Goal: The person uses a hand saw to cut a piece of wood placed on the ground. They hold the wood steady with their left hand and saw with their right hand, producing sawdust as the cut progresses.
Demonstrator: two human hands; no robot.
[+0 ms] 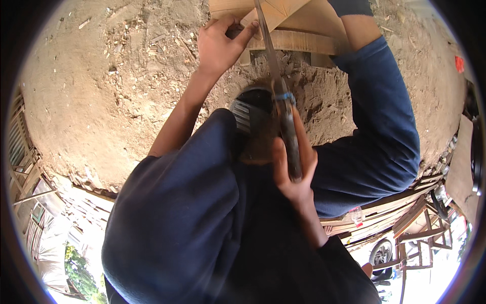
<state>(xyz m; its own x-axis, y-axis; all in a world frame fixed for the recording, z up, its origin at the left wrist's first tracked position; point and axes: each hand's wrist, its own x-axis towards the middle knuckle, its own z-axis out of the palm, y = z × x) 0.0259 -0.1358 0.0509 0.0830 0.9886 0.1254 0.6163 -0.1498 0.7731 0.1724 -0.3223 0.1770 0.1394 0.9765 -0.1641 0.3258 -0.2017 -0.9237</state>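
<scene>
Dark blue cloth of our sleeves fills the view closest to us, soft and creased, covering the upper arms and leaving the forearms bare. Beyond our hands spreads the ground, dry sandy dirt strewn with pale wood chips and splinters. Past our left hand lie flat wooden boards, light tan with straight sawn edges. Our left hand presses down on the near corner of the boards, fingers curled over the edge. Our right hand is wrapped tight round the dark, worn handle of a long knife; its narrow grey metal blade runs away from that hand and meets the boards beside our left fingers.
</scene>
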